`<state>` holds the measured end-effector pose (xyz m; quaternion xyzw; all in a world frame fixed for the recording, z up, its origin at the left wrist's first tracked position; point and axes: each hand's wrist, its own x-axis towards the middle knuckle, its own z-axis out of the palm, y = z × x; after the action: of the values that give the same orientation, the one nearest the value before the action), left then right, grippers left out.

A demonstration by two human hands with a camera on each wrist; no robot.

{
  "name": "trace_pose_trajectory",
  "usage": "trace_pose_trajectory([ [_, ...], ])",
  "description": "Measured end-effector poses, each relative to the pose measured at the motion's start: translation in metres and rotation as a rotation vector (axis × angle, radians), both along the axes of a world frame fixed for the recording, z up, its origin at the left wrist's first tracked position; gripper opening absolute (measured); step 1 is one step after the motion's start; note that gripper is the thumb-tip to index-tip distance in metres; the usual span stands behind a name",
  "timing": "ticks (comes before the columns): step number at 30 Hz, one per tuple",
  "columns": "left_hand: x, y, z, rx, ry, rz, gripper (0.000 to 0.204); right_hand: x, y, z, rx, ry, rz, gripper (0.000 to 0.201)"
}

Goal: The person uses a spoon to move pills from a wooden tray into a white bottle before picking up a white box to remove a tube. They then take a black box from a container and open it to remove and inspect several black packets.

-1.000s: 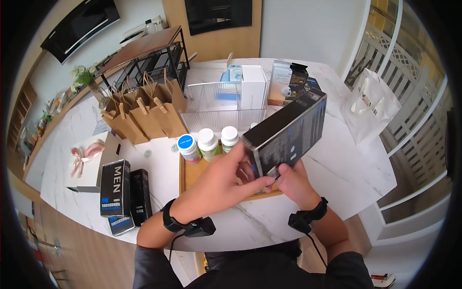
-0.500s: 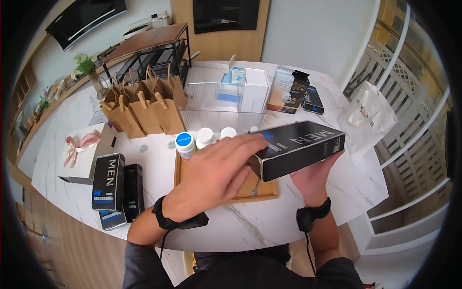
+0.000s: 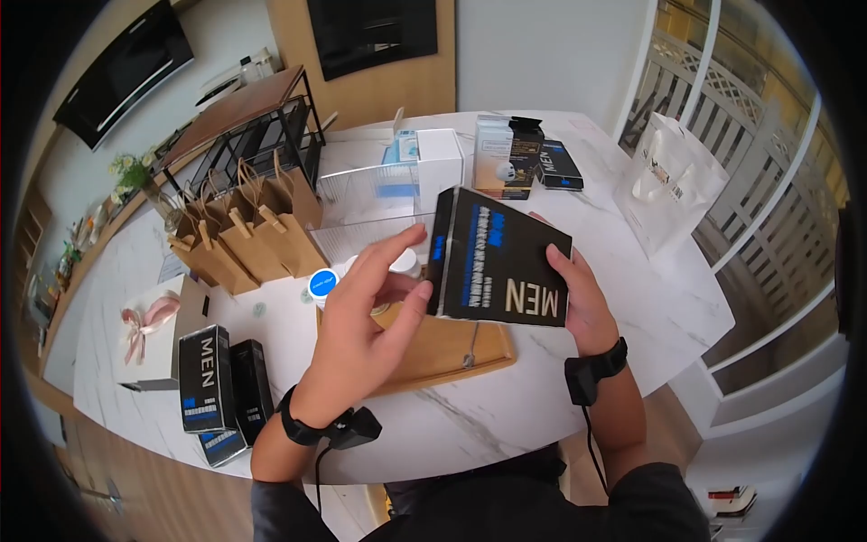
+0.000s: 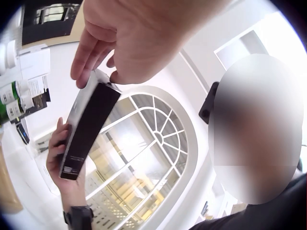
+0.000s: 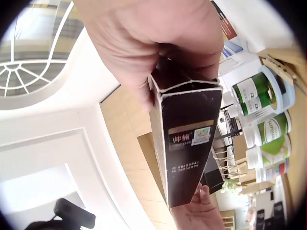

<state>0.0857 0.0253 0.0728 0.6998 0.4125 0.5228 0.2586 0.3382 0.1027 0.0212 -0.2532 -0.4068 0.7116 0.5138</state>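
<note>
A black box lettered MEN (image 3: 501, 262) is held up over the wooden tray (image 3: 488, 348), its lettered face towards the head camera and the word upside down. My right hand (image 3: 589, 303) grips its right end, thumb on the front. Beside the opposite end is my left hand (image 3: 357, 330), fingers spread and slightly bent; whether its fingertips touch the box I cannot tell. In the right wrist view, a narrow gap shows along the end edge of the box (image 5: 184, 148) near my right hand (image 5: 158, 38). Bottles, one with a blue cap (image 3: 322, 284), stand partly hidden behind my left hand.
Two MEN boxes (image 3: 206, 379) lie at the left beside a ribboned white box (image 3: 172, 330). Brown paper bags (image 3: 284, 239), a clear organizer (image 3: 366, 194) and upright boxes (image 3: 492, 158) stand farther back. A white bag (image 3: 673, 185) is at the right.
The box has turned so its lettered face points to the head camera. My left hand has come off its top to beside its left end; my right thumb now lies on the front.
</note>
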Motion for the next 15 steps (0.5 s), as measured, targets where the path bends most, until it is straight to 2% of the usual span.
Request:
trace_pose_trajectory([
  [1, -0.002, 0.000, -0.001, -0.002, 0.007, -0.013, 0.050, 0.000, 0.001, -0.001, 0.053, 0.002, -0.017, 0.055],
  [3, -0.005, 0.001, -0.003, -0.251, -0.078, -0.056, 0.054, 0.002, 0.004, -0.004, 0.089, -0.019, -0.027, 0.054],
  [7, -0.004, -0.002, 0.007, -0.375, -0.073, -0.112, 0.062, 0.000, 0.001, -0.002, 0.157, -0.116, -0.078, 0.052],
  [10, -0.007, -0.002, 0.010, -0.415, -0.046, -0.180, 0.066, 0.000, 0.003, -0.004, 0.176, -0.161, -0.132, 0.050],
  [12, -0.011, -0.001, 0.010, -0.445, -0.031, -0.210, 0.067, 0.000, 0.004, -0.008, 0.274, -0.225, -0.176, 0.048],
  [14, -0.015, -0.001, 0.011, -0.454, 0.118, -0.243, 0.068, -0.001, 0.003, -0.008, 0.292, -0.219, -0.175, 0.048],
  [15, -0.016, -0.001, 0.011, -0.453, 0.118, -0.241, 0.068, -0.001, 0.003, -0.008, 0.318, -0.213, -0.177, 0.047],
])
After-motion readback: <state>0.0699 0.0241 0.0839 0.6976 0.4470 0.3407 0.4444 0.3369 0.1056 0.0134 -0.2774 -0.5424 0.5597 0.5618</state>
